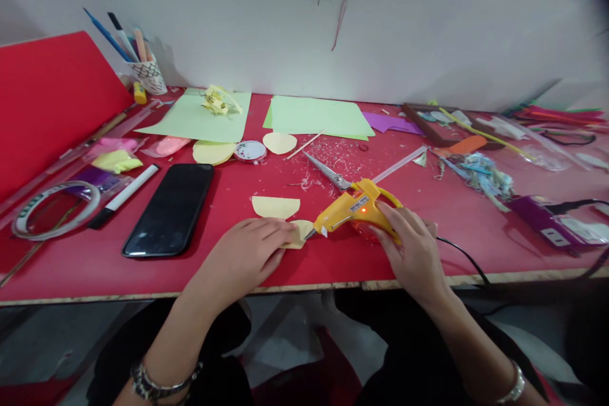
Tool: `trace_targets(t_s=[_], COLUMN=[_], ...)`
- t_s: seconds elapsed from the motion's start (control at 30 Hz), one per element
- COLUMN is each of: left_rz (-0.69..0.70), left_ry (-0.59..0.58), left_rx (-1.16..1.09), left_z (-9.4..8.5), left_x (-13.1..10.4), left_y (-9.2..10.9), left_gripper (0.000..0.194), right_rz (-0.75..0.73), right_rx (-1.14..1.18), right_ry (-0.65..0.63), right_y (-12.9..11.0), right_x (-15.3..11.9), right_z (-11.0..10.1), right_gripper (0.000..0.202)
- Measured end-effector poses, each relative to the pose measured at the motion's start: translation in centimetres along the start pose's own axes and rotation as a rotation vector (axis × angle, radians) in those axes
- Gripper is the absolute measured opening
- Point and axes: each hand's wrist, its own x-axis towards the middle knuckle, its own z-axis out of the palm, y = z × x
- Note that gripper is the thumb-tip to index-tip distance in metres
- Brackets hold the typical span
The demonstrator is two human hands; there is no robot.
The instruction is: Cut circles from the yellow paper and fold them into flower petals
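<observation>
My right hand [413, 247] is wrapped round the handle of a yellow hot glue gun [349, 206] with a lit orange light. Its metal nozzle touches or hovers just over the right end of a pale yellow paper piece [301, 235]; I cannot tell which. My left hand [252, 247] presses that paper on the red table with its fingers together, hiding its left part. Just beyond lies a pale yellow half-circle of paper [276, 207]. Scissors [328, 171] lie behind the glue gun, their handles partly hidden by it.
A black phone [169, 209], a marker [124, 196] and a tape roll [57, 209] lie at left. Green paper sheets [318, 115] and paper scraps are at the back. At right are a tassel bundle [483, 174] and a purple power strip [547, 222]; the gun's cord [469, 257] trails there.
</observation>
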Motion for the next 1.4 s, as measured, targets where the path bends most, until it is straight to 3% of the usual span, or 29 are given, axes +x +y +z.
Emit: trace_targets(t_s=[1.03,1.2,1.27,1.4], left_rz=[-0.02,-0.046,-0.047,-0.081], left_ry=[0.011,0.019,0.019,0.046], left_rx=[-0.131,-0.157,-0.152,-0.144], left_z=[0.6,0.4,0.4,0.6], left_x=[-0.2,0.0,0.2,0.5], left_y=[-0.6,-0.7,-0.9,-1.3], left_gripper=[0.02,0.02,0.021,0.021], right_rz=[0.118,0.288,0.396,0.687], right_rx=[-0.125,-0.042,-0.004,-0.009], right_ry=[0.041,0.087,0.118,-0.002], right_y=[-0.2,1.1,2.7,7.2], right_x=[0.0,0.7,1.2,2.3], right_z=[0.1,0.3,-0.1,-1.5], right_gripper=[0.033,0.04,0.046,0.052])
